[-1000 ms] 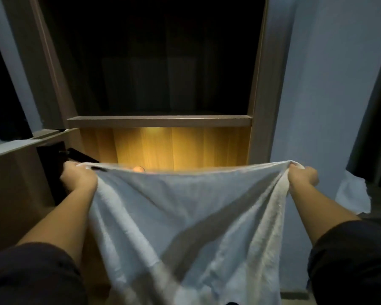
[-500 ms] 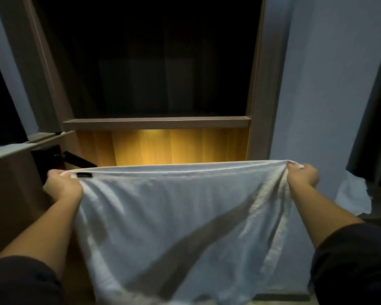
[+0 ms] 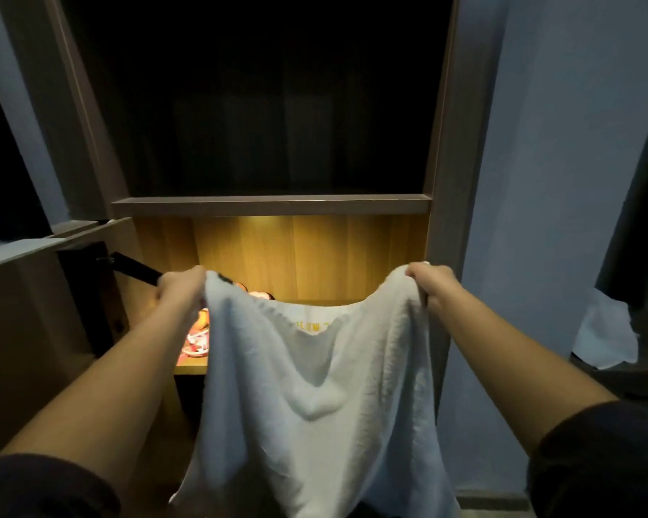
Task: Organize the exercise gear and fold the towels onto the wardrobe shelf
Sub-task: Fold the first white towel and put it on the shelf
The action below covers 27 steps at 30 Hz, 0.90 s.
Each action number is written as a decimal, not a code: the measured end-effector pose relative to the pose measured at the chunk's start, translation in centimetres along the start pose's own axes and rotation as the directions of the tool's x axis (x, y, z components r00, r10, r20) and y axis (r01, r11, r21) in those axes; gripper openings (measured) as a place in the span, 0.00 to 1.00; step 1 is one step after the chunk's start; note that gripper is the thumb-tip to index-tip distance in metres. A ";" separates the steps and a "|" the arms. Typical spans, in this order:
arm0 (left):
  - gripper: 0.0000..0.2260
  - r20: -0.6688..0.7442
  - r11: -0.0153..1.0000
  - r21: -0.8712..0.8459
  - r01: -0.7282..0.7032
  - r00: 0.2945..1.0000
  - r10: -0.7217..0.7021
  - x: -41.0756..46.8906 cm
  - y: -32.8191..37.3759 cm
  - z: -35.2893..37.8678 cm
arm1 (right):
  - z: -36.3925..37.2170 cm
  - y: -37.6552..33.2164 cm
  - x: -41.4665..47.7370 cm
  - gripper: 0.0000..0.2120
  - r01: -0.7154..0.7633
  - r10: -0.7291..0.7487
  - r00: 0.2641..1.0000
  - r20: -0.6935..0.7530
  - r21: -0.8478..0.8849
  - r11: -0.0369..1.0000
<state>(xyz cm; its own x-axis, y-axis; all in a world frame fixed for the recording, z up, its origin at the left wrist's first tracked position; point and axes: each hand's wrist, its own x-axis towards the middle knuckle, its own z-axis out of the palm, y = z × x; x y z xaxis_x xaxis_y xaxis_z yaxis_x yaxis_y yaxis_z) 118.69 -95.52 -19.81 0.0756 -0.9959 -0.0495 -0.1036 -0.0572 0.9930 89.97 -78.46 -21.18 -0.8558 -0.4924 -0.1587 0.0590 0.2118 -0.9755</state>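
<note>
One white fabric towel (image 3: pixel 315 386), hanging full length in front of the lit wooden wardrobe shelf (image 3: pixel 193 364), top edge slack and sagging between its two held corners. Left hand (image 3: pixel 180 289): fingers curled round the bunched left corner. Right hand (image 3: pixel 429 284): fingers and thumb closed in a pinch on the right corner. Behind the left corner, small red, orange and white items (image 3: pixel 199 336) on the shelf, kind not discernible. Further right, second white cloth (image 3: pixel 606 334) on a dark surface. Likely faults from here: crooked fold from the sagging edge; corner slipping out of the pinch; trailing hem dragging the shelf items on placement.
</note>
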 end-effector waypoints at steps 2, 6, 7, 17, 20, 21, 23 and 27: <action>0.08 0.201 0.998 -0.043 -0.039 0.979 0.047 -1.6 0.6 2.1 | 2.4 -1.4 -2.1 0.12 0.089 -0.088 0.981 0.175 -0.001 0.996; 0.06 0.408 0.996 -0.079 -0.047 0.910 0.076 -6.6 0.5 6.3 | 6.4 -1.7 -5.3 0.05 0.230 -0.209 0.902 0.378 -0.010 0.973; 0.05 0.429 0.996 -0.081 -0.046 0.900 0.077 -6.9 0.1 7.0 | 6.9 -1.7 -6.0 0.04 0.248 -0.211 0.883 0.418 -0.035 0.968; 0.05 0.472 1.000 -0.023 0.021 0.881 -0.008 -6.7 -1.2 7.0 | 6.8 -0.4 -6.1 0.11 0.282 -0.193 0.825 0.532 -0.090 0.955; 0.05 0.505 0.998 -0.030 0.057 0.862 -0.034 -6.9 -1.0 7.0 | 7.1 -0.1 -5.8 0.09 0.387 -0.273 0.834 0.480 -0.155 0.909; 0.04 0.524 0.997 -0.032 0.071 0.850 -0.044 -6.9 -1.0 7.1 | 7.1 0.1 -5.7 0.08 0.415 -0.295 0.830 0.474 -0.172 0.893; 0.05 0.554 0.996 -0.029 0.090 0.830 -0.059 -6.7 -1.0 7.1 | 7.0 0.4 -5.5 0.09 0.459 -0.324 0.809 0.491 -0.182 0.870; 0.15 0.642 0.989 -0.035 0.140 0.762 -0.085 -6.4 -1.4 6.6 | 6.4 1.3 -5.3 0.12 0.541 -0.343 0.722 0.600 -0.182 0.821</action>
<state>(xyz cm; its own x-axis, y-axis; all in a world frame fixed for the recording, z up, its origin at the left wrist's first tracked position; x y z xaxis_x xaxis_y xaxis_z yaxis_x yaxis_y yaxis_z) 111.79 -89.56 -21.57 -0.5700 -0.7990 -0.1914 -0.0571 -0.1939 0.9794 97.88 -81.02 -22.57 -0.3299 -0.9352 0.1283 -0.5079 0.0613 -0.8592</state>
